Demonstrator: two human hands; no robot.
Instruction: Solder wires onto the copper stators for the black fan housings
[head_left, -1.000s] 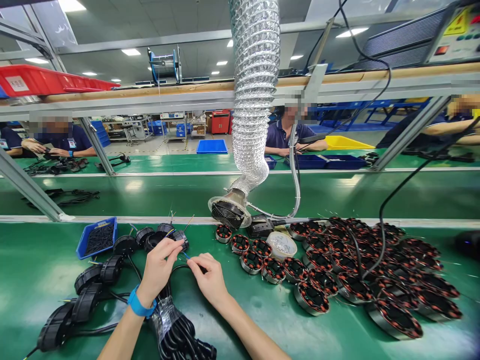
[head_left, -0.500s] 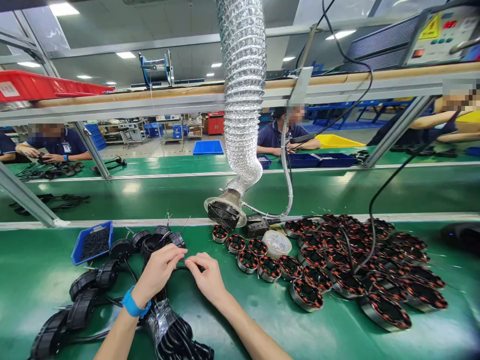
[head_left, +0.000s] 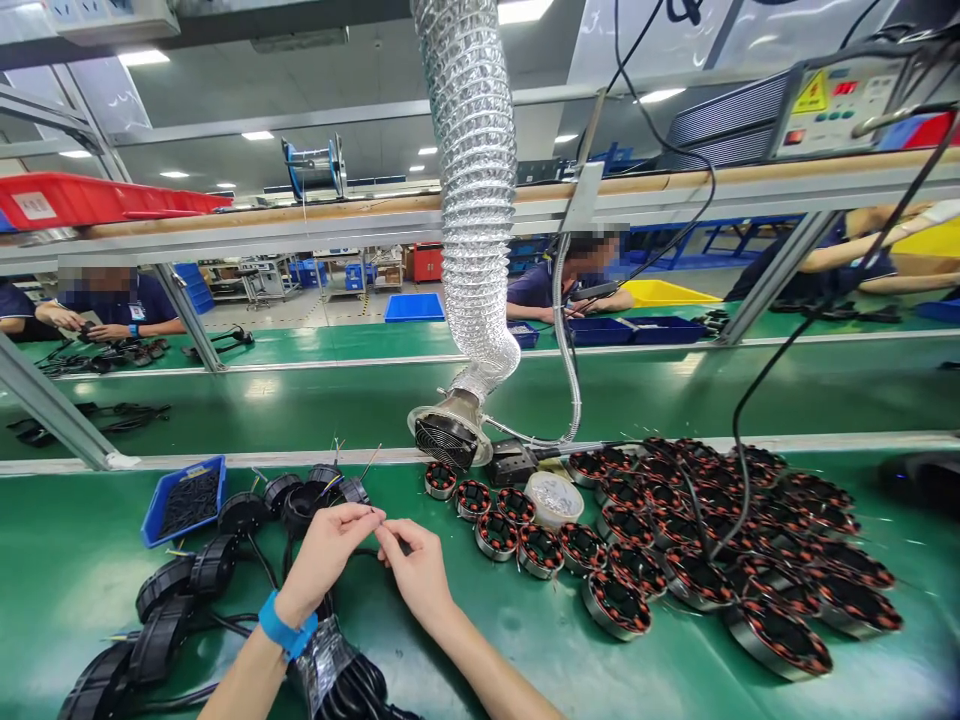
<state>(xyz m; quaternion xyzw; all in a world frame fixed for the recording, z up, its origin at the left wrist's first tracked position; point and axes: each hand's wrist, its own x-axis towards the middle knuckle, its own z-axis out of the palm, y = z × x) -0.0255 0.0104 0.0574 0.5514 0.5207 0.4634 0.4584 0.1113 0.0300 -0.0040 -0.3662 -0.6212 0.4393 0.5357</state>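
Observation:
My left hand (head_left: 324,555), with a blue wristband, pinches a thin wire end just in front of a row of black round housings (head_left: 300,497). My right hand (head_left: 416,572) pinches the same thin wire from the right, its fingertips nearly touching the left hand's. Below my hands lies a bundle of black cable (head_left: 341,675) wrapped in clear film. More black housings (head_left: 161,620) with cords lie to the left on the green mat (head_left: 525,640).
Several copper-wound stators (head_left: 675,560) cover the right of the mat, beside a small white tub (head_left: 553,497). A blue tray (head_left: 184,498) of small black parts sits at left. A foil duct (head_left: 472,200) with a fan intake (head_left: 444,437) hangs ahead. Other people work at benches beyond.
Both hands stay pinched together on the wire; they have drifted slightly lower and nearer each other. The view has tilted up a little.

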